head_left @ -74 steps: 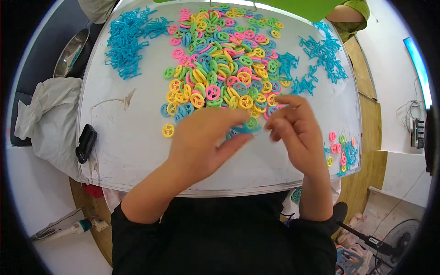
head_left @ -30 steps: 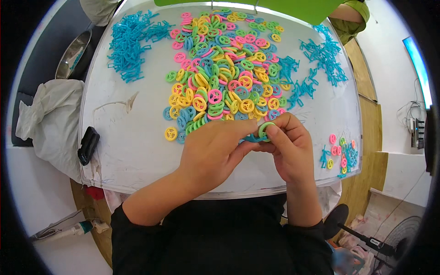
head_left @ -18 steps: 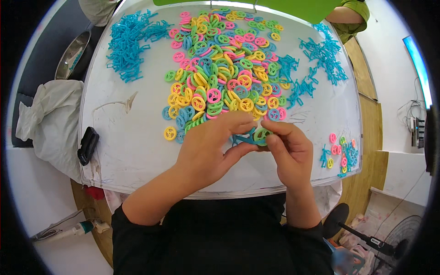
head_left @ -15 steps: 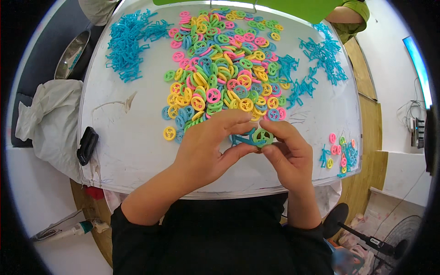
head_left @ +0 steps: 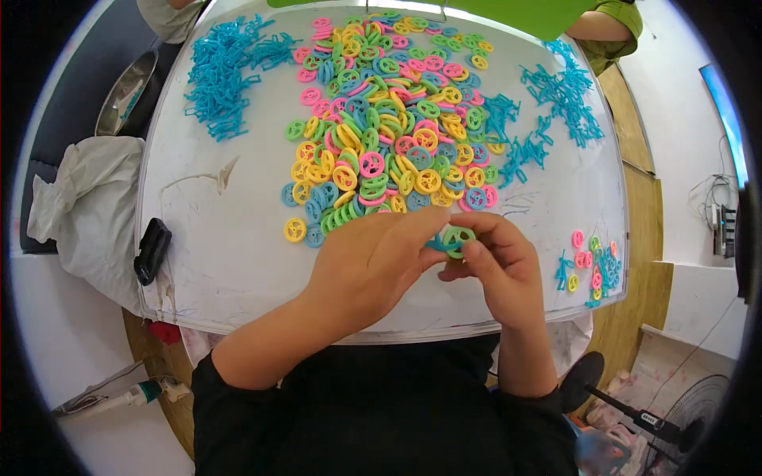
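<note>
Close to the table's near edge, both my hands meet around one small assembly. My left hand [head_left: 361, 262] is closed on a teal plastic frame piece [head_left: 436, 244], and its fingers cover most of that piece. Between the thumb and fingers of my right hand [head_left: 508, 274] is a light green spoked wheel [head_left: 458, 236], pressed against the teal frame piece. Whether the wheel is seated on the piece cannot be made out. Just beyond my hands spreads a big heap of pink, yellow, green and blue wheels [head_left: 397, 119].
Teal frame pieces pile up at the far left [head_left: 218, 79] and the far right [head_left: 567, 95]. Some wheels mixed with teal parts [head_left: 595, 266] lie at the right edge. A black case [head_left: 152, 251] rests by the left edge. Another person's arm [head_left: 601, 26] shows at the far right.
My left hand has tilted and its fingers have drawn in, hiding more of the teal frame piece. My right thumb has shifted up onto the green wheel.
</note>
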`<action>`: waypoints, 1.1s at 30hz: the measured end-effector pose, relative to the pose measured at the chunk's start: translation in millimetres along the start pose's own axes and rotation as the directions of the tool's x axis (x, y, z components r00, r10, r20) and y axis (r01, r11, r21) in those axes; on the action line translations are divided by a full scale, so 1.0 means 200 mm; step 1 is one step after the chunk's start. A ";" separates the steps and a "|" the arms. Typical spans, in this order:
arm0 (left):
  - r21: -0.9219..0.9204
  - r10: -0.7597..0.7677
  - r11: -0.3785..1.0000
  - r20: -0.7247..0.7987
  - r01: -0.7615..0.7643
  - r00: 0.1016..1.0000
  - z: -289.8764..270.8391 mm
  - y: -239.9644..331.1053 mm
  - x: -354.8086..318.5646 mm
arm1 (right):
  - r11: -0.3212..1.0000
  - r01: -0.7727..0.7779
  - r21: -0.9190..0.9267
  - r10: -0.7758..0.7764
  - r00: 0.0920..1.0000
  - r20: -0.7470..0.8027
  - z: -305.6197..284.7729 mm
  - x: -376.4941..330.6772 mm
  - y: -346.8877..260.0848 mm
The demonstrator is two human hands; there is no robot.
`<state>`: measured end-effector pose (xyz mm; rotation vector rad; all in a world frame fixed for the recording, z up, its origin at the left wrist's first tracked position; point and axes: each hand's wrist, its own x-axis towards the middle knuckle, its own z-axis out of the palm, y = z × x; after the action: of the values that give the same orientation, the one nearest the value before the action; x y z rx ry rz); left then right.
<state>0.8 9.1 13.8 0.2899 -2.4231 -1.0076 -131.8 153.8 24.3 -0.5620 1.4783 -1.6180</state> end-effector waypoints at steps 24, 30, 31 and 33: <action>0.082 0.512 0.859 -0.170 -0.505 0.842 -0.04 0.00 0.00 | 0.835 -0.507 0.215 0.390 0.820 0.418 -0.20 0.02 -0.02; -0.005 0.248 0.968 -0.168 -0.253 0.954 -0.07 0.01 0.01 | 0.492 0.283 -0.824 -0.364 0.926 0.100 -0.22 0.16 -0.07; -0.039 0.121 0.991 -0.172 -0.130 0.978 -0.07 0.01 0.02 | 0.161 0.336 -0.928 -0.552 0.810 0.198 -0.25 0.22 -0.10; -0.147 0.014 0.988 -0.160 -0.038 0.987 -0.05 0.01 0.03 | 0.093 0.308 -0.947 -0.528 0.821 0.215 -0.32 0.31 -0.10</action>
<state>0.4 1.8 24.4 0.2742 -2.1909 -1.1047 -221.1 138.6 17.2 -1.7504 2.6288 -0.8365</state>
